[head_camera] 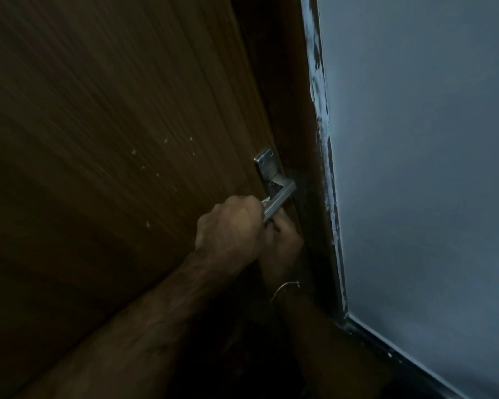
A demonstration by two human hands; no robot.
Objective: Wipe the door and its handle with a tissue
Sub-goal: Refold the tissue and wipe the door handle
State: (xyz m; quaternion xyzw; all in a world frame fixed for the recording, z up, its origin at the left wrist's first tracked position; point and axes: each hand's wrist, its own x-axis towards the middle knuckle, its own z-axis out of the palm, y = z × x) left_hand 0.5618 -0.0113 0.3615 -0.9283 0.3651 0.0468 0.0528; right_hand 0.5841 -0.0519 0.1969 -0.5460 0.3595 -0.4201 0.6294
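Dim light; the scene is read with some difficulty.

The brown wood-grain door (98, 125) fills the left of the view. Its square-section brushed-metal lever handle (280, 197) is mounted on a rectangular metal backplate (264, 165) close to the door's right edge, beside the dark wooden frame (294, 110) and the pale blue-grey wall (415, 168).

The left hand (231, 228) is curled around the free end of the lever. A small sliver of white tissue (266, 200) shows at the top of that fist, so the tissue is judged to be wrapped inside the grip against the metal; most of it is hidden. The right hand (283, 243) is held just beneath the lever, its fingers bent up toward the underside. Whether it grips the lever or only steadies it cannot be told.

Step in hand, as judged: wiping the lever. It would be done well if the tissue were kept closed around all four faces and drawn along the bar toward the pivot, the lever being braced from below so it is not pressed down. The backplate and screw heads should be covered afterwards. Pale specks (156, 156) on the door panel suggest the panel is not yet wiped.

Count: one door, one handle, one backplate, two screws seen at its top, one tissue, two hands, one thin bracelet (285, 287) on the right wrist.
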